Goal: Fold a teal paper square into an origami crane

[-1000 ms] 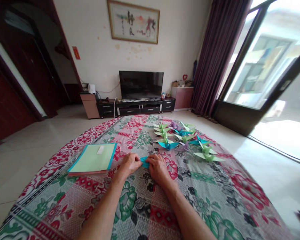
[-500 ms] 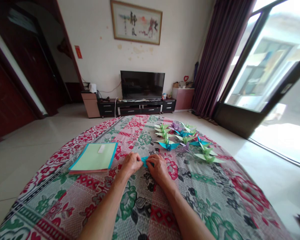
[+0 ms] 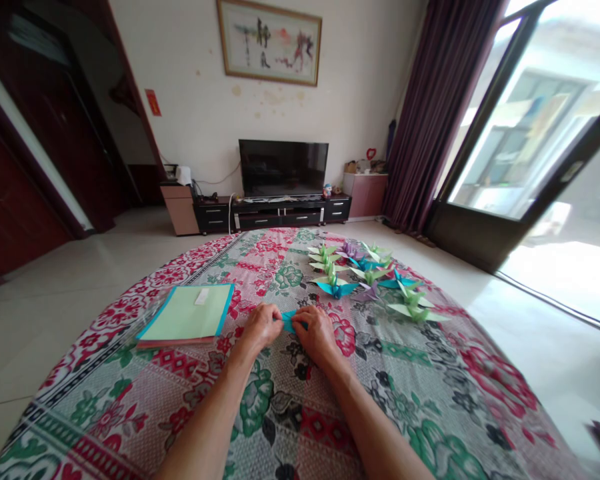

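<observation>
A small folded piece of blue origami paper [image 3: 288, 321] lies between my hands at the middle of the table, partly covered by fingers. My left hand [image 3: 261, 325] pinches its left end. Over its right end, the fingers of my right hand [image 3: 315, 328] are closed. To the right stand several folded paper cranes, among them a blue crane [image 3: 336, 289], a purple crane [image 3: 369, 291] and a green crane [image 3: 416, 311]. On the left lies a stack of coloured paper [image 3: 187, 312], light green on top with a blue border showing and a small white label.
A flowered cloth [image 3: 180, 400] covers the round table. Beyond its far edge are a television [image 3: 283, 168] on a low black cabinet [image 3: 263, 219], a purple curtain [image 3: 430, 113] and a glass door [image 3: 525, 147].
Both hands keep their hold on the blue paper, with only slight finger movement. The view has shifted a little; cranes and paper stack stay in place.
</observation>
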`<state>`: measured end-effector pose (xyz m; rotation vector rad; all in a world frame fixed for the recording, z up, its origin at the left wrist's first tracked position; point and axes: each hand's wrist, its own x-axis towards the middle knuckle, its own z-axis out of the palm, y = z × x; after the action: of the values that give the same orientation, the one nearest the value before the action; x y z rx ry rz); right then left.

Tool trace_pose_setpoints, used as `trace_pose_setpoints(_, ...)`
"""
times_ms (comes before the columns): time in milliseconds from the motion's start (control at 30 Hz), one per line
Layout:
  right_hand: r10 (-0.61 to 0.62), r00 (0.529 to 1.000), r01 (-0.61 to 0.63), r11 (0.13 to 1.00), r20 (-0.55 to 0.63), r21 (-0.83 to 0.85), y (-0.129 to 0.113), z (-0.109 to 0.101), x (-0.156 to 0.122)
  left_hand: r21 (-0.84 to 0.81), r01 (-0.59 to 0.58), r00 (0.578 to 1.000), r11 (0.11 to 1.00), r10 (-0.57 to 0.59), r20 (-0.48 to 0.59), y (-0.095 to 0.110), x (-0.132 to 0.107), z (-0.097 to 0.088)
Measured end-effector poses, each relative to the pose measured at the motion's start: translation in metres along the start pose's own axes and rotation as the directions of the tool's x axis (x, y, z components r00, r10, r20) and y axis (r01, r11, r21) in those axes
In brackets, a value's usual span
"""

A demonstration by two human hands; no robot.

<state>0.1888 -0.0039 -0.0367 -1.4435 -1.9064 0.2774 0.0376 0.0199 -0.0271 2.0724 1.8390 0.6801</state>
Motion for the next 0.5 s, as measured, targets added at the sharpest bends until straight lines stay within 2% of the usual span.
trace_pose_setpoints(300,-0.034,0.999,0.034,0.999,-0.009,0.042,0.005,0.001,0.0,0.013,0.008,0.999,1.0,-0.008,-0.032,0.008,-0.005,-0.001)
trace_pose_setpoints(500,0.082,0.996,-0.082,0.996,-0.024,-0.033,0.012,-0.01,-0.002,0.029,0.024,1.0,0.999,-0.023,-0.016,0.011,-0.006,-0.004)
